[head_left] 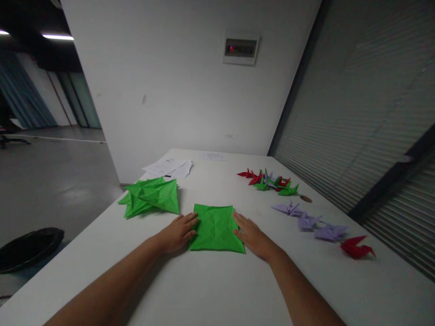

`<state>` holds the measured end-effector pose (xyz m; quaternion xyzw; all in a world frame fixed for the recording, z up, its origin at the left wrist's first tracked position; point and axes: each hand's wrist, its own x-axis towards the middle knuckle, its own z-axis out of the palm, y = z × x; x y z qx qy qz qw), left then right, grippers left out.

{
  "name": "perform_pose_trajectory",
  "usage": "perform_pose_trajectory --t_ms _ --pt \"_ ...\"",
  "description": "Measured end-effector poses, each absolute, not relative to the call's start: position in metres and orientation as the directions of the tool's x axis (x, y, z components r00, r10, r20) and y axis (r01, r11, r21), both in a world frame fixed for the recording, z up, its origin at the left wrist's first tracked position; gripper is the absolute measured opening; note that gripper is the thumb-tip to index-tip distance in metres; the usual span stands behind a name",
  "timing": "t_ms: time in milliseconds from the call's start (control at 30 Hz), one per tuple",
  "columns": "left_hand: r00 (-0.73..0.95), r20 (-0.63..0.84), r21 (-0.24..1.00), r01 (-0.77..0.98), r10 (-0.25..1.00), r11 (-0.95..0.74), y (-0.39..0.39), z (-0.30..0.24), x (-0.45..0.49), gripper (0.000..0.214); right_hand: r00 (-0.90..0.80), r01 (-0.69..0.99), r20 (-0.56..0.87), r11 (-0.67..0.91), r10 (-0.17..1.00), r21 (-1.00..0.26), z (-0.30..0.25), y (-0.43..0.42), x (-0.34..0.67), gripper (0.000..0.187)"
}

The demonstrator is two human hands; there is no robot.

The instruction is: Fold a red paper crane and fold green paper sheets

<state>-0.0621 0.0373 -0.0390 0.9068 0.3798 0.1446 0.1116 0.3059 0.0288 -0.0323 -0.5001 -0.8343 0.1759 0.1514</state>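
Observation:
A creased square of green origami paper [216,231] lies flat on the white table [210,290] in front of me. My left hand [181,231] rests at its left edge, fingers stretched out and touching the paper. On the opposite edge, my right hand [251,234] lies with its fingers extended over the paper's border. Neither hand grips anything. To the left is a loose pile of creased green sheets [152,197].
Several folded paper cranes in red, green and purple [268,181] are heaped at the back right. Purple cranes [307,222] and a red crane [356,247] line the right side. Printed papers [170,167] lie far left. A black-lined bin [30,249] stands beside the table.

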Motion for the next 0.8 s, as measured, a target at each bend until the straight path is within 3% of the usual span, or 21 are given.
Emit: perform_pose_trajectory --t_ms 133,233,400,500,633,800 --pt "0.643 0.328 0.438 0.546 0.693 -0.714 0.04 -0.04 -0.067 0.056 -0.451 0.663 0.287 0.532 0.845 -0.526 -0.033 0.035 0.313 0.053" --pt "0.608 0.337 0.468 0.555 0.719 -0.688 0.04 -0.04 -0.066 0.056 -0.416 0.671 0.351 0.544 0.839 -0.504 -0.03 0.035 0.314 0.056" --pt "0.552 0.291 0.491 0.615 0.781 -0.617 0.038 -0.038 -0.059 0.053 -0.392 0.685 0.344 0.52 0.853 -0.509 -0.023 0.031 0.307 0.055" --pt "0.508 0.305 0.53 0.612 0.805 -0.587 0.039 -0.037 -0.057 0.046 -0.339 0.67 0.319 0.465 0.885 -0.579 -0.025 0.031 0.3 0.043" --pt "0.456 0.332 0.544 0.623 0.826 -0.562 0.041 -0.031 -0.052 0.035 -0.232 0.623 0.274 0.358 0.933 -0.695 -0.031 0.034 0.289 0.041" --pt "0.428 0.311 0.515 0.674 0.849 -0.529 0.042 -0.027 -0.047 0.035 -0.175 0.634 0.24 0.296 0.955 -0.714 -0.034 0.035 0.285 0.04"
